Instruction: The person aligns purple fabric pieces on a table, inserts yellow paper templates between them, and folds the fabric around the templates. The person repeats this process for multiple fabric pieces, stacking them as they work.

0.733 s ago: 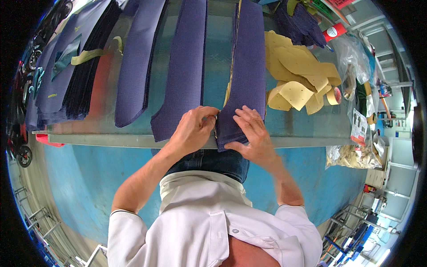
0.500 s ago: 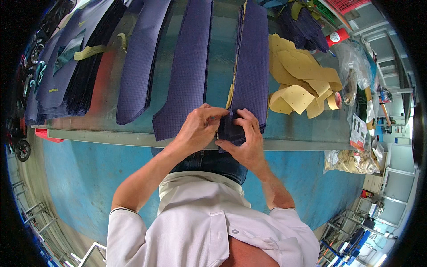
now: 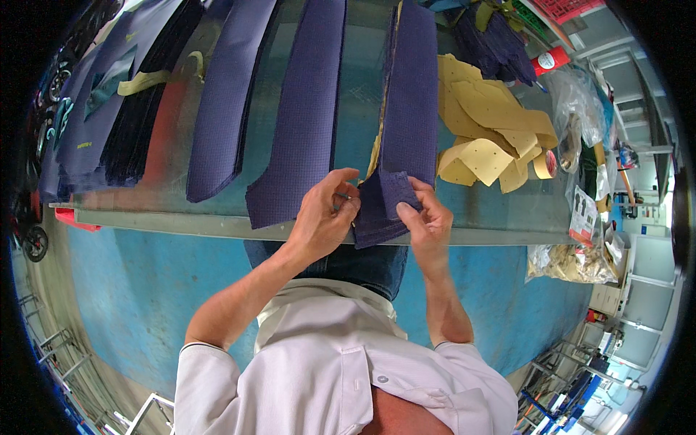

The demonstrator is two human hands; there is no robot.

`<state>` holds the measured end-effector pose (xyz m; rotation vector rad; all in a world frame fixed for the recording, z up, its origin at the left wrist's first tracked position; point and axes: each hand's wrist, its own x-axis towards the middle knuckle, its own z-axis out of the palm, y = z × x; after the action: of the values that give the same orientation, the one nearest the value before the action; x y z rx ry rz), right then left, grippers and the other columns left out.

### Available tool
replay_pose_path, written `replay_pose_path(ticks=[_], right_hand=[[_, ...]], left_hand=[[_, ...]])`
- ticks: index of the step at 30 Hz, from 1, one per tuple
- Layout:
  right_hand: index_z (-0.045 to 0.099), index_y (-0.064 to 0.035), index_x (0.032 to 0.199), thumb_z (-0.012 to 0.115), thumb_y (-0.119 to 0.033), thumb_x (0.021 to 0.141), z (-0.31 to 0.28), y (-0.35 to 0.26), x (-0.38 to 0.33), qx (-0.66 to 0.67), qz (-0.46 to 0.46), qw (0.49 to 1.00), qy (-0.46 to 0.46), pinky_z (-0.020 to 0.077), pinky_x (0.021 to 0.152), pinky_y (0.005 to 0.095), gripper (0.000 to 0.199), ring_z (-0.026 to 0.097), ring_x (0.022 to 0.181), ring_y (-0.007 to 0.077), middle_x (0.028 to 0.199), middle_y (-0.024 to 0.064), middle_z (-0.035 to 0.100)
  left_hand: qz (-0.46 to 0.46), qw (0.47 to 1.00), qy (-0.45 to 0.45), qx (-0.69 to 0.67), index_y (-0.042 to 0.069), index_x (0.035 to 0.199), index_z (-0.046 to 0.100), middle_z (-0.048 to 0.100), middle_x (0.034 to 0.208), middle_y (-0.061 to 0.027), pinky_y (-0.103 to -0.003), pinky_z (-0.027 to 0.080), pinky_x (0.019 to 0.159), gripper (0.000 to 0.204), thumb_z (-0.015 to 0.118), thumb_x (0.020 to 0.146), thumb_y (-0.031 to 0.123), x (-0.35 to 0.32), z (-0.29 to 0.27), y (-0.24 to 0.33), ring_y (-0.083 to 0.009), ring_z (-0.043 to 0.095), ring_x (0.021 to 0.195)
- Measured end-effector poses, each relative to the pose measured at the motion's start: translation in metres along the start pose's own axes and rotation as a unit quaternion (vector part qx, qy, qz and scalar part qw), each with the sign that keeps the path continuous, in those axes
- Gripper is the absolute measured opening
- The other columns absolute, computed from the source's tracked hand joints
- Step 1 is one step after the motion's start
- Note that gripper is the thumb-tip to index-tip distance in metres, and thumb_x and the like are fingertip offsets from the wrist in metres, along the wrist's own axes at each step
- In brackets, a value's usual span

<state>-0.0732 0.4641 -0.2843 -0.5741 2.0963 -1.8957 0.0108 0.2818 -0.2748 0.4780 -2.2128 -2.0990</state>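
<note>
1. Far left of desk (image 3: 217, 225): dark navy fabric stack (image 3: 134, 138) w/ a pale yellow strip (image 3: 148, 81) lying across it.
2. Next right: two long purple fabric pieces (image 3: 304, 109), flat, running away from the desk's near edge.
3. Left hand (image 3: 322, 214): fingers curled, thumb and fingertips pinched together on the left edge of the folded purple stack (image 3: 384, 203).
4. That stack sits at the desk's near edge, its end overhanging a bit, betw. both hands; rest of it stretches up the desk.
5. Right hand (image 3: 428, 217): clamped on stack's right side, thumb on top.
6. Right of it: yellow paper patterns (image 3: 486, 138), heaped, just beside the stack.
7. Far right: clear plastic bags (image 3: 573, 94), red can (image 3: 551, 61).
</note>
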Motion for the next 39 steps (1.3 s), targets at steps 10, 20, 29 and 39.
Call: replay_pose_path(ticks=[10, 20, 29, 39], right_hand=[[0.065, 0.0066, 0.109, 0.059, 0.002, 0.082, -0.01, -0.015, 0.008, 0.249, 0.103, 0.963, 0.026, 0.0439, 0.094, 0.0297, 0.028, 0.06, 0.098, 0.0154, 0.108, 0.0093, 0.066], [0.071, 0.0054, 0.095, 0.063, -0.001, 0.08, -0.018, -0.01, 0.011, 0.171, 0.123, 0.978, 0.004, 0.0382, 0.099, 0.0335, 0.018, 0.054, 0.113, 0.0194, 0.109, 0.0137, 0.066], [0.072, 0.002, 0.097, 0.066, -0.004, 0.082, -0.02, -0.007, 0.011, 0.116, 0.104, 0.988, -0.016, 0.0377, 0.1, 0.0354, 0.018, 0.053, 0.116, 0.0201, 0.097, 0.008, 0.07], [0.071, 0.004, 0.1, 0.063, -0.004, 0.084, -0.021, -0.007, 0.01, 0.105, 0.097, 0.99, -0.02, 0.041, 0.097, 0.0325, 0.019, 0.056, 0.111, 0.0184, 0.111, 0.0137, 0.065]], left_hand=[[0.003, 1.0, 0.017, -0.004, -0.001, 0.127, 0.049, 0.064, 0.103, -0.0122, -0.027, 0.052, 0.063, 0.034, 0.054, 0.094, 0.008, -0.023, 0.01, 0.008, -0.0127, 0.059, 0.076], [-0.115, 0.969, -0.056, -0.21, -0.009, 0.122, 0.05, 0.065, 0.095, -0.0168, -0.029, 0.059, 0.064, 0.037, 0.057, 0.095, 0.016, -0.008, 0.018, 0.013, -0.0203, 0.068, 0.076], [-0.052, 0.996, -0.003, -0.065, -0.007, 0.131, 0.04, 0.063, 0.1, -0.0208, -0.03, 0.06, 0.062, 0.051, 0.06, 0.093, 0.021, -0.006, 0.017, 0.014, -0.0205, 0.069, 0.075], [-0.061, 0.996, -0.021, -0.067, -0.007, 0.128, 0.042, 0.065, 0.094, -0.02, -0.03, 0.06, 0.063, 0.047, 0.058, 0.094, 0.022, 0.003, 0.017, 0.006, -0.0212, 0.069, 0.075]])
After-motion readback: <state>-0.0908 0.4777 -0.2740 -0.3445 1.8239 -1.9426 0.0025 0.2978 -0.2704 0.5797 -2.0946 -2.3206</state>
